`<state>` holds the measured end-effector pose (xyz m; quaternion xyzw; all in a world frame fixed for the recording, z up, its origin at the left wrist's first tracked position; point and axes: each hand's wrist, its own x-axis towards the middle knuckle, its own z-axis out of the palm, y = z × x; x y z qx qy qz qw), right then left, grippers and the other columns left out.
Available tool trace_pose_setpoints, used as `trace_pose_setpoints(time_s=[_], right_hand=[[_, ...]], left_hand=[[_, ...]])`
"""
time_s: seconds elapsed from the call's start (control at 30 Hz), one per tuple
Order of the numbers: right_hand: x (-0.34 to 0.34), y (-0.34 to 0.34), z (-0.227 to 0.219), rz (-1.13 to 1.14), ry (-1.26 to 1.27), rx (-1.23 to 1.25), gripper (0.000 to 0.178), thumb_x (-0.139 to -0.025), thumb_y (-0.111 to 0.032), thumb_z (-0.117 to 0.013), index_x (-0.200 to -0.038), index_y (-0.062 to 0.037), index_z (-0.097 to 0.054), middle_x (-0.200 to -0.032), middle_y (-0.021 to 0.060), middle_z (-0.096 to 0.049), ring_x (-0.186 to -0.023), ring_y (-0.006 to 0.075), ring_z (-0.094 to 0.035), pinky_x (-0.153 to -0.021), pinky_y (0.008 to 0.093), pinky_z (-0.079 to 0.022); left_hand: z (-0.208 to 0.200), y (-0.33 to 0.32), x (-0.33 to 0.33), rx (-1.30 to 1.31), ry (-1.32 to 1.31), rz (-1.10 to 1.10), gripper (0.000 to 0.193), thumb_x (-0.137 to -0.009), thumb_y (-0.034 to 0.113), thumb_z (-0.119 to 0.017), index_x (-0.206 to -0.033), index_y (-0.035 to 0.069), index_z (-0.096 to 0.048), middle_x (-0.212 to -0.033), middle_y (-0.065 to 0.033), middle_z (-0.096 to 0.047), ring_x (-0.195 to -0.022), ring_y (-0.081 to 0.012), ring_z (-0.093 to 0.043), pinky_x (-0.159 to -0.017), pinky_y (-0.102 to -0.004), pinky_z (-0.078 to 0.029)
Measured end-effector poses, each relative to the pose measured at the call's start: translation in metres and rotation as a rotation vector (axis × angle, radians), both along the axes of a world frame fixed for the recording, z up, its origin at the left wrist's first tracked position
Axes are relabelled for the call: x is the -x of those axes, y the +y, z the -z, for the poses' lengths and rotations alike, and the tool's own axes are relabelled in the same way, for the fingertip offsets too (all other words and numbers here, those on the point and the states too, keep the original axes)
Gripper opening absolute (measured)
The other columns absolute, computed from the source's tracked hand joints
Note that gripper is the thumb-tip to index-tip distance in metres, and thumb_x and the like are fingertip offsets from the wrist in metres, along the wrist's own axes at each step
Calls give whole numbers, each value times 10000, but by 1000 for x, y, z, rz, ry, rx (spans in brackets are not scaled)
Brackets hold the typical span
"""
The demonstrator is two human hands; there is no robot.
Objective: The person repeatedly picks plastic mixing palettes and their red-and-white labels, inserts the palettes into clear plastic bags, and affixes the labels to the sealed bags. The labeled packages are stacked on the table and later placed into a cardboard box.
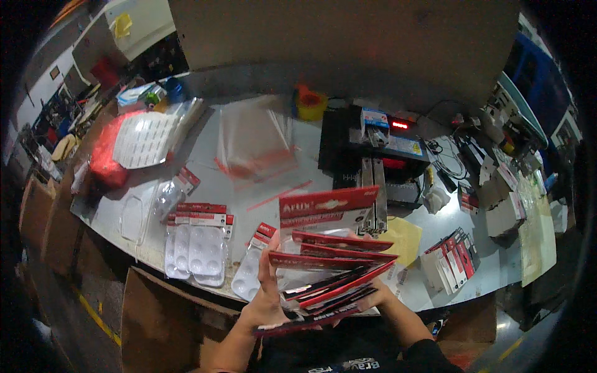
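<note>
Close to my body, above the table's front edge, I hold a fanned bundle of packaged paint palettes (329,211) with red header cards. My left hand (264,298) is wrapped round the bundle's left side, thumb up along the cards. On the right side my right hand (377,296) grips the same bundle, its fingers partly hidden behind the cards. A single palette pack (247,273) lies on the table just left of the bundle. Farther left are several more packs of white palettes (205,248) with round wells, overlapping each other.
Clear flat bags (255,133) lie mid-table, beside a black machine (404,152) with a red lit display. A label sheet (144,140) rests against a red bag (109,155) at left. Header cards (451,261) stand stacked at right. An open cardboard box (155,317) sits below the front edge.
</note>
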<state>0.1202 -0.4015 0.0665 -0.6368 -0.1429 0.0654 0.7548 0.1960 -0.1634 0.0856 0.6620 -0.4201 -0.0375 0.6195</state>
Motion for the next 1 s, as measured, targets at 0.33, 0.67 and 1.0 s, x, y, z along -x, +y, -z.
trace_pose_setpoints(time_s=[0.33,0.67,1.0], right_hand=[[2,-11,62,-148,137,195,1244,-470,-469,-869,-1418,-31,-194,-1452,238,-104,-1333,360,-178,-1086,458,-163],[0,-18,43,-203,285,125,1172,-511,-412,-873,-1392,-10,-213,-1385,175,-305,-1285,287,-286,-1075,416,-207],[-3,-5,33,-275,472,-71,1165,-539,-476,-847,-1400,-25,-204,-1375,150,-356,-1257,294,-335,-1081,417,-212]], left_hand=[[62,5,8,-25,263,51,1413,-454,342,-897,-1421,95,102,-1456,-274,-75,-1317,-370,-241,-1074,-434,-217],[54,-2,-6,98,53,68,1436,-415,356,-913,-1431,98,68,-1459,-274,-57,-1306,-379,-250,-1066,-457,-233],[66,-14,-10,-226,8,-23,1441,-446,392,-895,-1424,73,113,-1453,-267,-79,-1305,-417,-230,-1060,-502,-210]])
